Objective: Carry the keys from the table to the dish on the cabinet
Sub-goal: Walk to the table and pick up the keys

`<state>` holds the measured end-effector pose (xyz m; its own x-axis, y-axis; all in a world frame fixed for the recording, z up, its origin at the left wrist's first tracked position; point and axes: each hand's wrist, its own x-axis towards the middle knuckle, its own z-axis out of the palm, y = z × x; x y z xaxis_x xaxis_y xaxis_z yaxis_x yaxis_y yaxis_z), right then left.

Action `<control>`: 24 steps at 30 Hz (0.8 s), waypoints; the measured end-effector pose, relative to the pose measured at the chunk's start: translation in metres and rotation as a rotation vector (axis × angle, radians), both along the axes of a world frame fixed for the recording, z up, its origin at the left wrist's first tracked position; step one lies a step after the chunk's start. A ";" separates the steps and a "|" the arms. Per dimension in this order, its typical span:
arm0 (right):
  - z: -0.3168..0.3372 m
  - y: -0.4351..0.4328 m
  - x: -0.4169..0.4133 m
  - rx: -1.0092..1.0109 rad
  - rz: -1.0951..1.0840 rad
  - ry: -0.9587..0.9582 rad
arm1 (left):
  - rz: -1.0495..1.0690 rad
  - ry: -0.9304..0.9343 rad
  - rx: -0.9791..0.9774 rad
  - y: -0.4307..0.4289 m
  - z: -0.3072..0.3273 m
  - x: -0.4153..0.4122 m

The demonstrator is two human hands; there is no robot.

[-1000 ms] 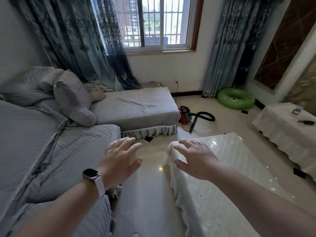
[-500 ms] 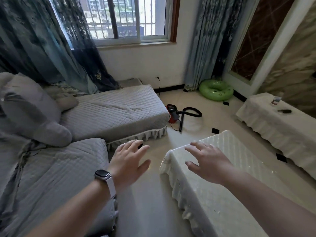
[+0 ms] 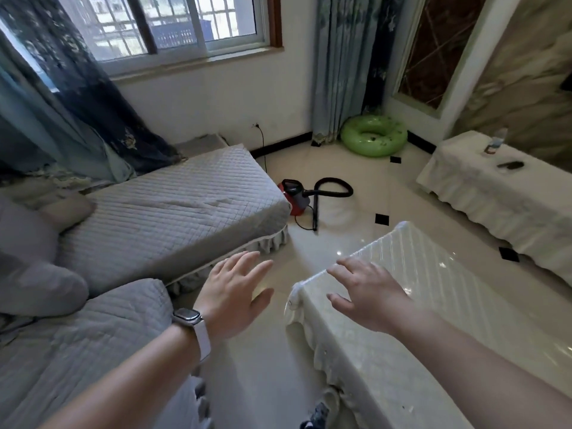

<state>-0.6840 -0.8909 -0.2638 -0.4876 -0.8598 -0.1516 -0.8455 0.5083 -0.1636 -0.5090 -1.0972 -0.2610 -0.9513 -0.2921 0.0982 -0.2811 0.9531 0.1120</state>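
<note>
both hands out, nothing held
my left hand (image 3: 230, 297) over floor, right hand (image 3: 370, 294) over the near cloth-covered table (image 3: 371, 360), both grips spread wide, empty; keys not visible, dark object (image 3: 510, 165) on far table unidentifiable.

Barred window (image 3: 173, 26) daylit, curtains (image 3: 337, 72) either side; below it grey sofa (image 3: 173, 205), vacuum (image 3: 294, 196), green ring (image 3: 374, 136) on glossy tile floor (image 3: 349, 168).

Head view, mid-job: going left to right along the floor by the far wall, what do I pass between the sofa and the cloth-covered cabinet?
Grey sofa → red vacuum cleaner → green swim ring → cloth-covered cabinet, which carries a small bottle and a dark object.
</note>
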 end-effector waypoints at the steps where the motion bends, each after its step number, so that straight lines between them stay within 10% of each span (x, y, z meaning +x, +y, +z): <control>1: -0.004 -0.004 -0.013 0.000 -0.010 -0.014 | 0.002 -0.019 0.013 -0.004 -0.004 -0.014; 24: -0.066 0.061 -0.147 -0.002 -0.535 -0.114 | -0.606 -0.186 0.001 0.012 -0.063 -0.308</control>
<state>-0.8310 -0.8297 -0.3296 -0.8374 -0.4970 -0.2275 -0.4461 0.8619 -0.2410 -0.8174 -1.0851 -0.3240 -0.9489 0.3042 -0.0843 0.2940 0.9489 0.1147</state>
